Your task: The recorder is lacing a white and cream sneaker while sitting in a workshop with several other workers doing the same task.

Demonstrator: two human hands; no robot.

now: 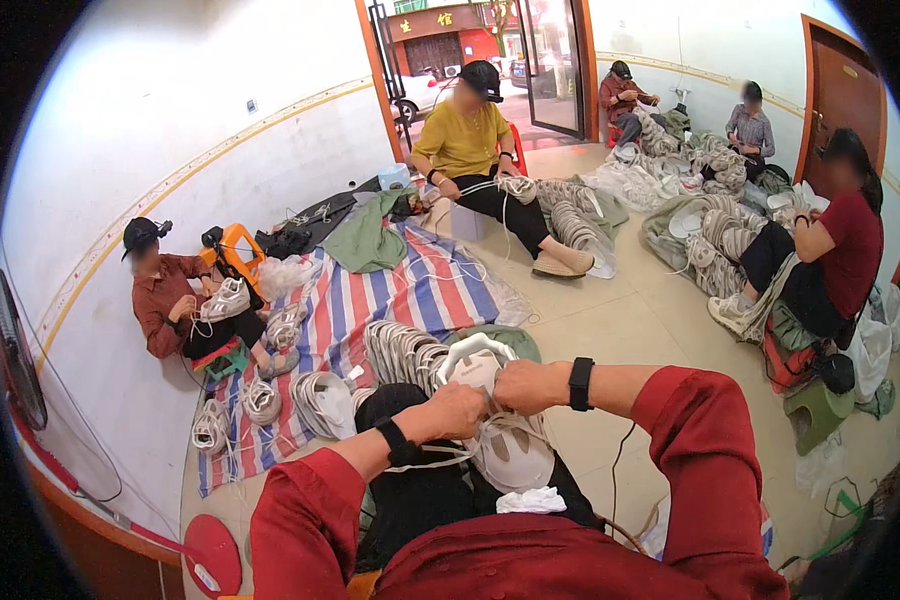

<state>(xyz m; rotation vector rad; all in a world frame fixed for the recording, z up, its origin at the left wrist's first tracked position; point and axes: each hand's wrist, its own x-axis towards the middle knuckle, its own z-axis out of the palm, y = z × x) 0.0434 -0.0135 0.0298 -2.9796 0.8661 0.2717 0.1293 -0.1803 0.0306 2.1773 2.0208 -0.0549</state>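
A pale beige-and-white shoe (513, 462) rests on my lap, its rounded toe toward me. My left hand (458, 408) is closed at the left side of its lacing area. On the other side, my right hand (528, 387) pinches the shoe's edge, close to the left fingertips. The collar and tongue (474, 370) stick up beyond my hands. Loose white laces (438, 456) trail under my left wrist and across the shoe. My fingers partly hide the eyelets, so whether a lace is also pinched is unclear. A crumpled white cloth or paper (531, 500) lies below the toe.
Stacked shoes (402, 350) stand just ahead on a striped sheet (345, 300), with more shoes (262, 400) to the left. Several seated people handle shoes around the room. A red round fan base (213, 555) is at lower left; a green stool (818, 412) stands right.
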